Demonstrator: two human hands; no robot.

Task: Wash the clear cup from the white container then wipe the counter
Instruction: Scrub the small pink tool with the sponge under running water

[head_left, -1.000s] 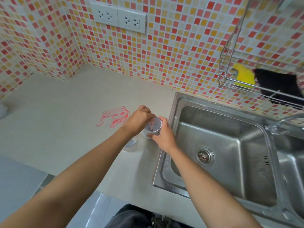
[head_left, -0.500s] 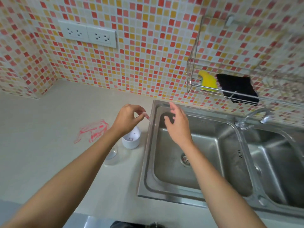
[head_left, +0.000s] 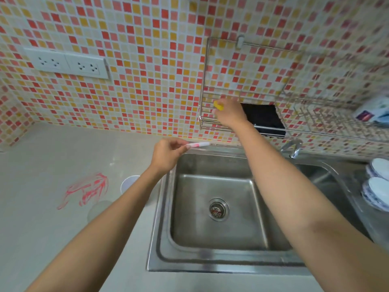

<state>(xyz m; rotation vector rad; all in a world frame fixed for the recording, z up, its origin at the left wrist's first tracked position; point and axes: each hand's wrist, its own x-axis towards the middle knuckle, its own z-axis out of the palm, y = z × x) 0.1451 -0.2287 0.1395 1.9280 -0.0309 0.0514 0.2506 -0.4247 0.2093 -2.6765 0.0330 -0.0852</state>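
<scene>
**Right hand on sponge, left hand holding a slim stick, cup untouched**

- The left hand [head_left: 167, 158] is mid-frame, above the left rim of the sink [head_left: 160, 228]. Thumb and fingers pinch a slim white stick with pink marks [head_left: 197, 144], roughly level with its tip pointing right. Can't tell what it is.
- The right hand [head_left: 230, 113] is up in the wire rack [head_left: 201, 123] on the tiled wall [head_left: 147, 60], upper centre. Its fingers curl over the yellow sponge [head_left: 217, 105], and only a yellow corner shows past the hand.
- A black pad [head_left: 263, 119] sits just right of the sponge in the same rack.
- The clear cup [head_left: 99, 208] stands on the tabletop [head_left: 42, 228], lower left. It is faint, blurred and partly behind the left forearm. Neither hand touches it.
- The white container [head_left: 128, 183] is just up-right of the cup, also half hidden by the forearm.
- A red scribble [head_left: 88, 190] marks the tabletop just left of both.
- The drain [head_left: 219, 209] is mid-basin and the faucet [head_left: 292, 147] is on the back rim to the right.
- A double outlet [head_left: 67, 64] is upper left. Stacked bowls [head_left: 377, 186] are at the right edge.
</scene>
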